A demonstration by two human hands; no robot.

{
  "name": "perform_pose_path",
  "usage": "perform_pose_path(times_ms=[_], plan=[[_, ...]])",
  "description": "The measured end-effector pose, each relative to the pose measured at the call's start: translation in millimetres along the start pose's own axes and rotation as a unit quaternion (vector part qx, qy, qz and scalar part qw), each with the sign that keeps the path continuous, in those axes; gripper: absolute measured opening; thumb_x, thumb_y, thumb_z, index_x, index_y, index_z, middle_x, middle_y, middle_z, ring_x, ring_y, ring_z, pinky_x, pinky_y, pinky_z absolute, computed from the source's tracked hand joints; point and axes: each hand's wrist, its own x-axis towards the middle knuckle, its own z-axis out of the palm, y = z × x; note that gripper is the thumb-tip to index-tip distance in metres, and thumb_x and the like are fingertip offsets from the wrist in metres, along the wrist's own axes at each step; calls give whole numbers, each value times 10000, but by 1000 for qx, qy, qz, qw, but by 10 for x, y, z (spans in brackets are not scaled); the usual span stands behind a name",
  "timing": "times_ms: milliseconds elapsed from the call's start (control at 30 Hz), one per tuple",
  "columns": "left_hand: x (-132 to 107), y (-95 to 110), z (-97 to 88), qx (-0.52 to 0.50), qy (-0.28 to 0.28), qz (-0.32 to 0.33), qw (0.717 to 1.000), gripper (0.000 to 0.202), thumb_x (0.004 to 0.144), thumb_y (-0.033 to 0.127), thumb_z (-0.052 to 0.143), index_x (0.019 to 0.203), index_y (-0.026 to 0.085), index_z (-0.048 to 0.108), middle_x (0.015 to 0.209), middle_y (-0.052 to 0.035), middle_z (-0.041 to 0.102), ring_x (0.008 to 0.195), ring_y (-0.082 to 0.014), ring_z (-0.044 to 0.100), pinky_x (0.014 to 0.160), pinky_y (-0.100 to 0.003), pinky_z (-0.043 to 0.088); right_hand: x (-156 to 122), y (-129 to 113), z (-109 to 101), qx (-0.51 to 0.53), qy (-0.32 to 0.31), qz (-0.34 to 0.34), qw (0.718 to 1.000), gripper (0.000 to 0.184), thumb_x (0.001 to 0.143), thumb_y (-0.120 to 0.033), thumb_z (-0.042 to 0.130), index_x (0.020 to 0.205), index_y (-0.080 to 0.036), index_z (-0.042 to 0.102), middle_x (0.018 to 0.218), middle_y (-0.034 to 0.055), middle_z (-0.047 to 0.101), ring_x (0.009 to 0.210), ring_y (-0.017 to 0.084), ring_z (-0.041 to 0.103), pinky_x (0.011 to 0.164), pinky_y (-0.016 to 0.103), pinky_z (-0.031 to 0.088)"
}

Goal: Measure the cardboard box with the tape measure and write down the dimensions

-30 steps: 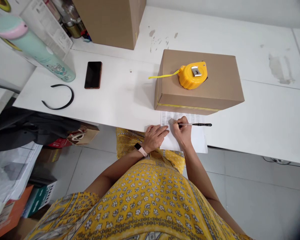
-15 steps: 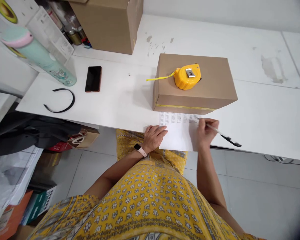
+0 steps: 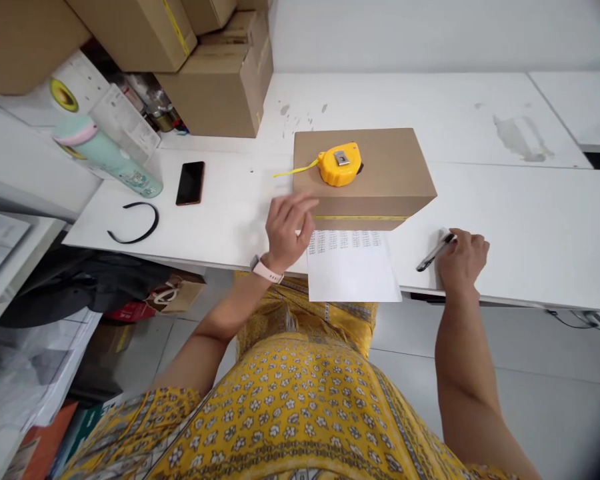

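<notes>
My left hand (image 3: 289,233), a band on its wrist, is raised at the front left corner of a brown cardboard box (image 3: 365,208). Its fingers are loosely spread and hold nothing. On the box lies a yellow tape measure (image 3: 341,165) with a yellow strap. A white sheet of paper (image 3: 353,273) with rows of small writing is partly under the box and hangs past the table edge. To its right, my right hand (image 3: 464,260) has its fingers closed around one end of a black-and-white pen (image 3: 433,255), low over the table or resting on it.
On the left of the white table (image 3: 520,233) are a phone (image 3: 191,183), a black headband (image 3: 153,223) and a mint-green bottle (image 3: 113,160). Cardboard boxes (image 3: 215,90) are stacked at the back left. Cables (image 3: 580,320) hang below the table on the right.
My right hand has moved from the paper to the right with the pen, which now points left. My left hand has lifted off the paper's edge up to the box. The view has shifted.
</notes>
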Motion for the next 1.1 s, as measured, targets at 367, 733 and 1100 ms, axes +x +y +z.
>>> perform_pose_path(times_ms=[367,733,1100], plan=[[1004,-237,512,-65,-120,-18,990,608,870,486,771,1355,208,532,1315,-135,638,1283,-352,580,1084,-534,480,-27,54,37,10,62,-3,998,257,803,-77,500,963,-203,656,880,102,534,870,265,492,839,454,399],[537,563,-173,-521,-222,-210,797,522,915,650,597,1203,216,561,980,-54,695,756,-160,671,637,-273,526,-520,-1920,-585,404,-143,-17,903,596,1001,-714,342,985,-229,687,871,68,688,785,208,632,771,386,526],[471,484,-414,-486,-212,-221,818,538,860,592,686,1201,193,572,854,-10,639,712,-136,620,640,-252,512,-378,-2564,-571,525,-314,57,789,608,785,-791,681,663,-239,456,556,-51,460,539,111,398,558,277,361]])
